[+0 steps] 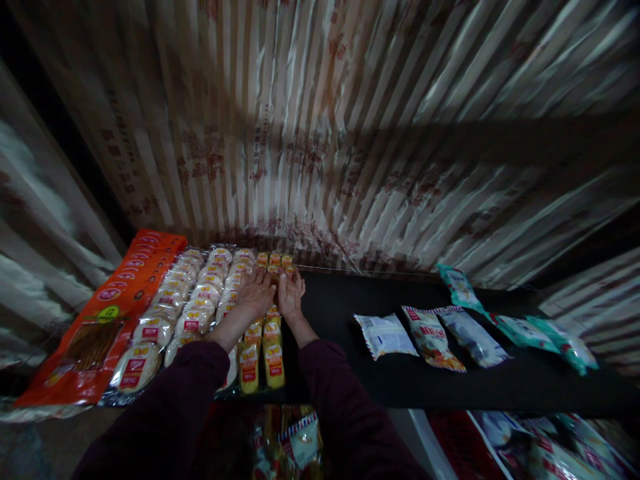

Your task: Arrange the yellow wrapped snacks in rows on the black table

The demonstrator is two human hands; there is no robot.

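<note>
My left hand (257, 293) lies with its fingers stretched out over the far part of the rows of small yellow snack packs (273, 357). Against the right edge of the same rows rests my right hand (291, 292), fingers extended upward. The packs under my palms are partly hidden. To the left of my left hand run columns of round white wrapped crackers (194, 315), laid overlapping, with red and yellow labels. A long orange snack bag (117, 297) with a see-through window lies at the far left.
On the black shelf (330, 320) to the right lie a white packet (385, 335), a red and white packet (433, 337), a bluish packet (473, 335) and several teal packets (525, 332). Striped sheeting (320, 133) hangs behind. More bagged snacks (303, 440) sit below the front edge.
</note>
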